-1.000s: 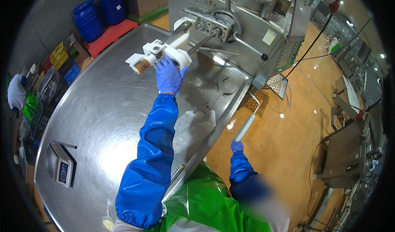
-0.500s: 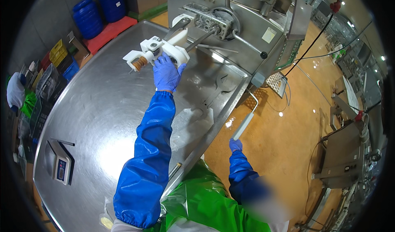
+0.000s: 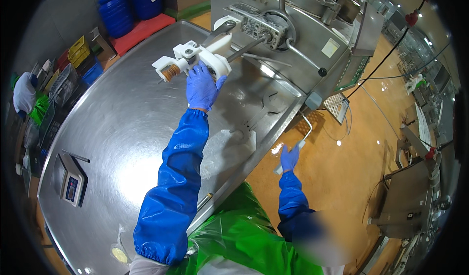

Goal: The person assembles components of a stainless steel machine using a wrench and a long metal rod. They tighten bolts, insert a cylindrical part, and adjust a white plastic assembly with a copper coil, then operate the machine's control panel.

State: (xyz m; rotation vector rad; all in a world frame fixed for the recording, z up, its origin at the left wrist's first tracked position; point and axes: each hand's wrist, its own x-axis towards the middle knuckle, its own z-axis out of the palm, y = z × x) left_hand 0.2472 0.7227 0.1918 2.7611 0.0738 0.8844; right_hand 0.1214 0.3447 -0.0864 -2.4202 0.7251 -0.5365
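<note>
A white plastic fixture (image 3: 213, 64) with a coppery coiled part sits at the end of metal rods from the steel machine (image 3: 312, 26). My left hand (image 3: 201, 87), in a purple glove, is closed on the fixture's near side, thumb apart on the right. Beyond the right edge of the steel table (image 3: 122, 123), a bent rod carries a flat grey lever paddle (image 3: 278, 169). My right hand (image 3: 290, 158), gloved alike, lies across the middle of this lever; its ends show on both sides. The palm-side fingers are partly hidden.
A small scale (image 3: 72, 187) stands on the table's left part. A pale yellow lump (image 3: 119, 254) lies near the front edge. Blue barrels (image 3: 116, 12) stand on a red platform at the back. A person (image 3: 27, 94) and crates are at the far left.
My right hand has moved up the lever from its lower end to its middle. My left hand stays on the white fixture. The whole view has shifted slightly.
</note>
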